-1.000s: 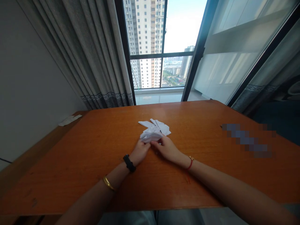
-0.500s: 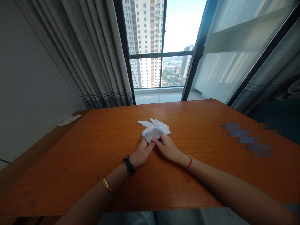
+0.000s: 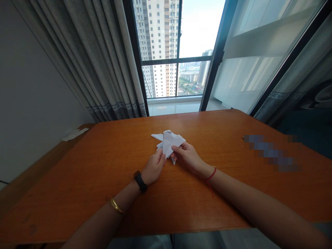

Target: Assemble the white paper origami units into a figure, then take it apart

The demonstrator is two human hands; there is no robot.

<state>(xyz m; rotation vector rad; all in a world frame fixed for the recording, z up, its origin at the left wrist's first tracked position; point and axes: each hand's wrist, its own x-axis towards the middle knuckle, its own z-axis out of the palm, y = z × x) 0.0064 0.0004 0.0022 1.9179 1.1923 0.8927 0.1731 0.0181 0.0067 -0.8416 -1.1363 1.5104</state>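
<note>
Folded white paper, right in the centre of the frame, held over the bench! Left hand has its fingers closed, pinching the lower left corner; right hand grips the lower right edge, thumb pressed across the front, fingers curled underneath. More white paper juts out just behind, left of centre. Over at far left, a pale strip lies beside the wall.
</note>
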